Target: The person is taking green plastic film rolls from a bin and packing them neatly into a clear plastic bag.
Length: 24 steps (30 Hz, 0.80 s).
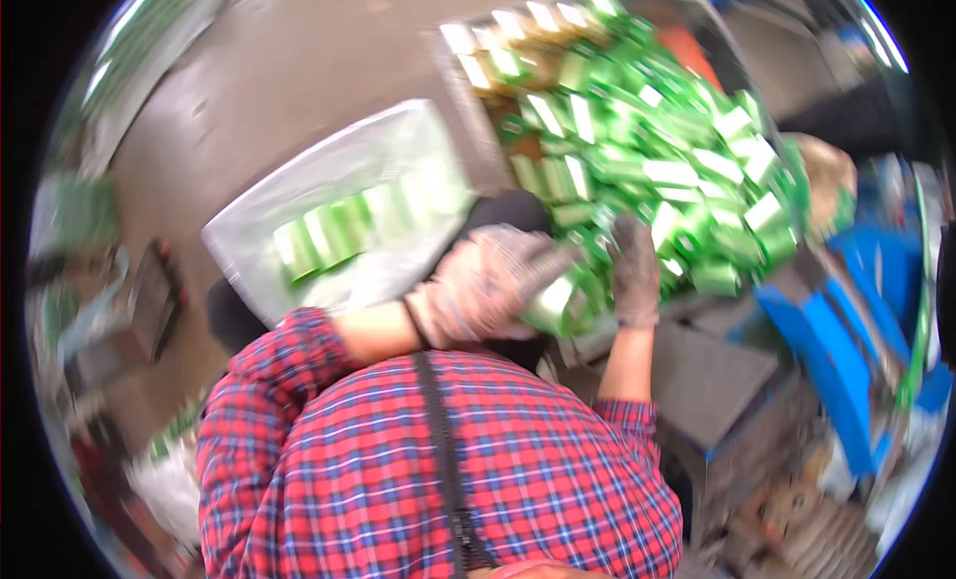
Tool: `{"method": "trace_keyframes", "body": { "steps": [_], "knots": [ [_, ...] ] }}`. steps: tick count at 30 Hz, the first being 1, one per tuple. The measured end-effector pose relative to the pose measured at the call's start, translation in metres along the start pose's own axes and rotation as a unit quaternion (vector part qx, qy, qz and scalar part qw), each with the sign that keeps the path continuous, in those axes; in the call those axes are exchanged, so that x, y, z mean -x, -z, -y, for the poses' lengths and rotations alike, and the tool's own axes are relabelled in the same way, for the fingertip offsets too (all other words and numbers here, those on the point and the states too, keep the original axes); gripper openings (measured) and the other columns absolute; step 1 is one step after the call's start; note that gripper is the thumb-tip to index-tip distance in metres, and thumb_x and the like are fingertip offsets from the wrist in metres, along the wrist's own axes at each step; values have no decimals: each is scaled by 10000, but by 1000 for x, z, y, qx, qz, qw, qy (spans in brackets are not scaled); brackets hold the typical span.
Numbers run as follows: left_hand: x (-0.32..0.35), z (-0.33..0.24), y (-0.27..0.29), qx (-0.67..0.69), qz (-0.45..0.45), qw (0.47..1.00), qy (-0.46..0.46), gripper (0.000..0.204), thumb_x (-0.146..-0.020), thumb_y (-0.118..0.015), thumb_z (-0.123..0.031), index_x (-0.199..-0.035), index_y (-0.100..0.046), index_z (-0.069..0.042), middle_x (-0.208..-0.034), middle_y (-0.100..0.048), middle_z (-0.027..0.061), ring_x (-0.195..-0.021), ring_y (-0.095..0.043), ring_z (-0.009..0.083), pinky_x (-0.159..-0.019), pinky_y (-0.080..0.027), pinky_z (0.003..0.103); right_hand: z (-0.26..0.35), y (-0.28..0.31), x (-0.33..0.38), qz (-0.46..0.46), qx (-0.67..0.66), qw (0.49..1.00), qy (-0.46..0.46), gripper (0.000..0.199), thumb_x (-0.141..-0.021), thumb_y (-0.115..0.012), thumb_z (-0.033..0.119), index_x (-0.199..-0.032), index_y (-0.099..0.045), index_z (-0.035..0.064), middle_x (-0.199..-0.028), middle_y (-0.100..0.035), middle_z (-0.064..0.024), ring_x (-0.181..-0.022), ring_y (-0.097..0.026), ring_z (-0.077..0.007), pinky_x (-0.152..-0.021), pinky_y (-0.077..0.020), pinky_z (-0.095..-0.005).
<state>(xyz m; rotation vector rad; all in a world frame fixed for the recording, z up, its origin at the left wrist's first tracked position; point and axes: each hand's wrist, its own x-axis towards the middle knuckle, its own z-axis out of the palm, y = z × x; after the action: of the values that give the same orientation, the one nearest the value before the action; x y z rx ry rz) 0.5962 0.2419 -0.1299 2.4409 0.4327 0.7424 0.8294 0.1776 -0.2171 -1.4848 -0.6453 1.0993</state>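
At the near edge of the bin [486,141], a green roll [558,305] sits by the left hand [488,280], right of its fingers, axis unclear; the right hand [634,275] is farther right. Blur hides whether either hand's fingers pinch.

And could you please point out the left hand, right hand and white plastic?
Left hand [483,283]: head view, glove's middle.
Right hand [636,276]: head view, glove's middle.
White plastic [390,262]: head view, bare surface.

At two o'clock, smooth, glossy green cylinders [687,171], plastic or metal, unclear which; at ten, a shiny white plastic-looking sheet [398,265]; at six, a matt red-and-blue checked cloth shirt [538,450].
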Motion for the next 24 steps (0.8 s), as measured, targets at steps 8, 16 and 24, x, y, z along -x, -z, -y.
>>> {"method": "trace_keyframes", "body": {
  "steps": [8, 16, 24],
  "knots": [
    [21, -4, 9, -35, -96, 995, -3, 695, -563, -709, -297, -1145, -463, -8, -918, -571, 155, -810, -570, 306, -720, -458, 376, -116, -34, -7, 52, -195, 979, -14, 397, -921, -401, 269, -1164, -470, -38, -1052, -547, -130, -931, -516, -160, -834, -417, -286],
    [96, -15, 42, 180, -215, 950, 138, 923, -499, -797, -294, -1234, -341, 29, -1005, -553, 192, -948, -549, 344, -822, -436, 388, 66, -170, 29, -65, 102, 951, 283, 224, -866, -494, 103, -1030, -564, -33, -973, -597, -107, -858, -544, -139, -789, -432, -251],
    [166, -21, 96, 261, -485, 762, 339, 781, -517, -790, -194, -1176, -398, -48, -1012, -592, 105, -926, -588, 192, -809, -470, 309, -103, -331, -47, 485, 436, 743, 148, 458, -813, -563, 339, -1107, -537, -10, -1044, -581, -191, -1000, -560, -289, -871, -429, -360]
  ]
}}
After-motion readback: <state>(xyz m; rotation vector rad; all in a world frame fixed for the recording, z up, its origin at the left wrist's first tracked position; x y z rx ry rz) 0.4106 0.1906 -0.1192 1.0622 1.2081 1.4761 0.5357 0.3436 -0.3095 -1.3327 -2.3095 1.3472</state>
